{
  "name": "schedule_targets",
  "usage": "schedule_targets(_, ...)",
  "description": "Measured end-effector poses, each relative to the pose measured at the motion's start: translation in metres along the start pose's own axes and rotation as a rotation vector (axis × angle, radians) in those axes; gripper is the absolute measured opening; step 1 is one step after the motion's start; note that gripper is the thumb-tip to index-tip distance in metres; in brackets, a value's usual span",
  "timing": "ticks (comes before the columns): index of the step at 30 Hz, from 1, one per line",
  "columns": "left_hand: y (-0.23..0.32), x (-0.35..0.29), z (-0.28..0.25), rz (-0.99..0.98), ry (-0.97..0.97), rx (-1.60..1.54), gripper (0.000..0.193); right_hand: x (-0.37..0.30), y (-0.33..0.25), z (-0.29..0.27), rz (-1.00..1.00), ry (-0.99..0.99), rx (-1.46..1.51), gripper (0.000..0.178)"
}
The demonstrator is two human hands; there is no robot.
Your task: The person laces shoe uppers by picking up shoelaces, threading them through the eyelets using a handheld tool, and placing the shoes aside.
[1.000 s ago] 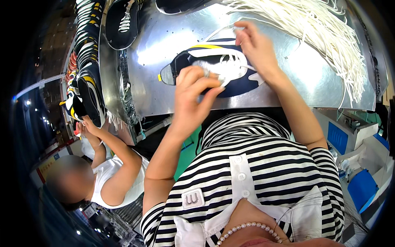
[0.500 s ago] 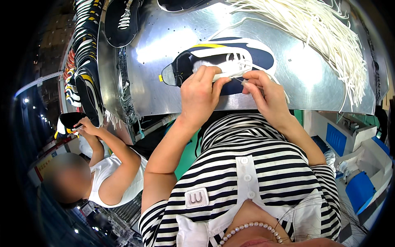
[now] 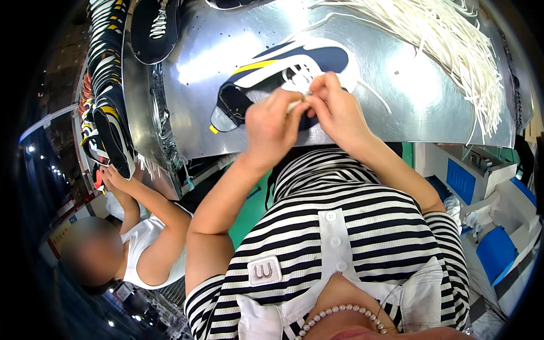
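both hands (image 3: 273,123) (image 3: 340,115) pinching wht bit (image 3: 295,105) at navy/wht shoe (image 3: 272,71), metal tbl (image 3: 195,105), lace pile (image 3: 439,48) R

The left forearm (image 3: 224,192) slants up and inward from a bent elbow (image 3: 207,231), while the right forearm (image 3: 399,173) reaches up and toward the left. The left hand (image 3: 271,127) shows its back, fingers curled over and thumb brought up in a pinch. The right hand (image 3: 339,115) meets it nearly tip to tip, its fingers bent and its thumb pinching too.
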State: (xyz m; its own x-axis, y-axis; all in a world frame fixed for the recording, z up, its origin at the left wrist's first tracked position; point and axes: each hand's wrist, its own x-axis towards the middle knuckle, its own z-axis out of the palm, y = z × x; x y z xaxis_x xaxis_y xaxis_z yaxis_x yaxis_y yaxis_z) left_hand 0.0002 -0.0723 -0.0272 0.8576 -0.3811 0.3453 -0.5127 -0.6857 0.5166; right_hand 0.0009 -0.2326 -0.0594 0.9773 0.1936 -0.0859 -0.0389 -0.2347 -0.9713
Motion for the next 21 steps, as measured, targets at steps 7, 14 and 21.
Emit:
schedule_targets(7, 0.010, -0.013, -0.009, -0.076, -0.090, 0.058, 0.025, -0.009, -0.004, -0.014, -0.069, -0.084, -0.068, 0.018)
schedule_targets(14, 0.006, -0.009, -0.007, 0.110, -0.073, -0.033, 0.025, -0.012, -0.009, 0.010, -0.130, 0.139, -0.335, 0.017)
schedule_targets(21, 0.016, -0.020, -0.009, -0.059, -0.111, -0.007, 0.030, -0.022, -0.005, -0.009, -0.175, 0.052, -0.207, 0.016)
